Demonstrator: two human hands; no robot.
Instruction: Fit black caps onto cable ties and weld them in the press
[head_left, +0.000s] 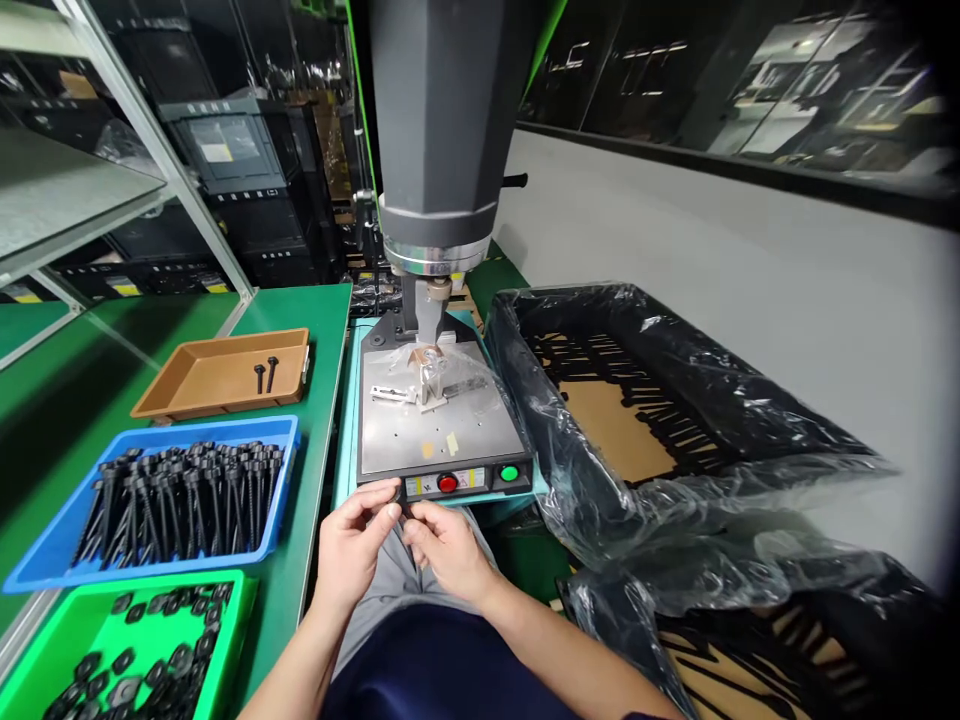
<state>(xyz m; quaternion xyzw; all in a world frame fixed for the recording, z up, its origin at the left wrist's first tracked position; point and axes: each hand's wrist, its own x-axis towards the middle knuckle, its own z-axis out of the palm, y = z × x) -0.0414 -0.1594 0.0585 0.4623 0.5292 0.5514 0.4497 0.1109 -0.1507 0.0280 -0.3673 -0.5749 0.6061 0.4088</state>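
My left hand and my right hand meet over my lap, just below the front panel of a press machine. Both hands pinch a small black part between their fingertips. The part is too small to name further. The machine's grey base plate carries a small metal fixture under the press head. A red button and a green button sit on the front panel just above my hands.
On the green bench at left lie a brown tray with two black pins, a blue tray full of black pins, and a green tray of small black caps. A crate lined with black plastic bag stands at right.
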